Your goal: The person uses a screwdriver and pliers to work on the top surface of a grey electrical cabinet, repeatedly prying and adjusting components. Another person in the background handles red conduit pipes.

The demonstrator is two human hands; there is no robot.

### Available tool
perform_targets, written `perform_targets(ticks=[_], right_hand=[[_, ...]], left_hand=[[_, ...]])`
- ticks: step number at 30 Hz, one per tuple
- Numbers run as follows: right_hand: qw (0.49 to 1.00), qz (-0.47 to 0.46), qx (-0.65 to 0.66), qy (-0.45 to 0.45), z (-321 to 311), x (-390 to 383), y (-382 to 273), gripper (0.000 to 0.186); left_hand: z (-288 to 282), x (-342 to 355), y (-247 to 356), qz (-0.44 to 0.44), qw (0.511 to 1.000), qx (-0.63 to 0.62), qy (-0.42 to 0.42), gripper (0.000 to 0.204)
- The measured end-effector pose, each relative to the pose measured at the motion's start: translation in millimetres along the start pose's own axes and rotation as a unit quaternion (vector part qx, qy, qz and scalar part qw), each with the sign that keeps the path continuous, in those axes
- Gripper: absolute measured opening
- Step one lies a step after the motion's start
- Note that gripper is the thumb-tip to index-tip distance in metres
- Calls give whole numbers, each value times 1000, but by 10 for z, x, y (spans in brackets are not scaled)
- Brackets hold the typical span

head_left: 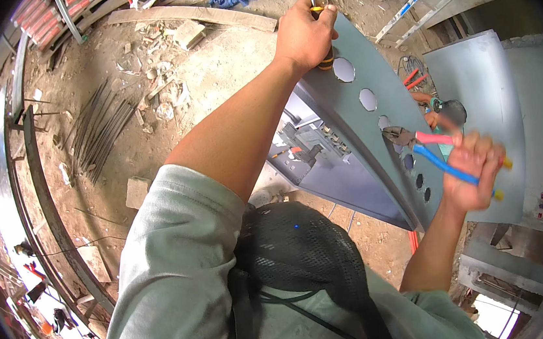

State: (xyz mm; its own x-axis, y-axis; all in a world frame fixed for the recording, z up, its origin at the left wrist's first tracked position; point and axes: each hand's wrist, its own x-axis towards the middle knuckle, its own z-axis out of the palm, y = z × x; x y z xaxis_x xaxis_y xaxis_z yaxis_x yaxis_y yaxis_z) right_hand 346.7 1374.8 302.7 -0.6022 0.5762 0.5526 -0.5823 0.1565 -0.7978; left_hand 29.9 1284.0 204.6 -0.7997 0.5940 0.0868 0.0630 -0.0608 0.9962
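Two hands working the edge of a grey metal box

Left hand [303, 34] grips a screwdriver [317, 21] at the box [352, 129] top; right hand [474, 173] clenches pliers [426, 148] biting near the holes just beside it. Pliers might slip, or the sharp edge cut a wrist.

Your left hand [303, 34] is closed around the yellow and black handle of a screwdriver [317, 21] at the top edge of a grey metal panel [372, 133] that has a row of round holes. Your right hand [474, 169] grips pliers [436, 150] with one red and one blue handle, and the pliers' nose touches the panel beside one hole. Behind the panel there is dirt floor [210, 77] with a bundle of thin metal rods [97, 127].
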Motion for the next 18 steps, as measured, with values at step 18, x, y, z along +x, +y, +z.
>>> perform_targets(ticks=[18], right_hand=[[996,-70,-42,-20,-68,-268,-81,13]], left_hand=[[117,46,-71,-10,999,-46,6,35]])
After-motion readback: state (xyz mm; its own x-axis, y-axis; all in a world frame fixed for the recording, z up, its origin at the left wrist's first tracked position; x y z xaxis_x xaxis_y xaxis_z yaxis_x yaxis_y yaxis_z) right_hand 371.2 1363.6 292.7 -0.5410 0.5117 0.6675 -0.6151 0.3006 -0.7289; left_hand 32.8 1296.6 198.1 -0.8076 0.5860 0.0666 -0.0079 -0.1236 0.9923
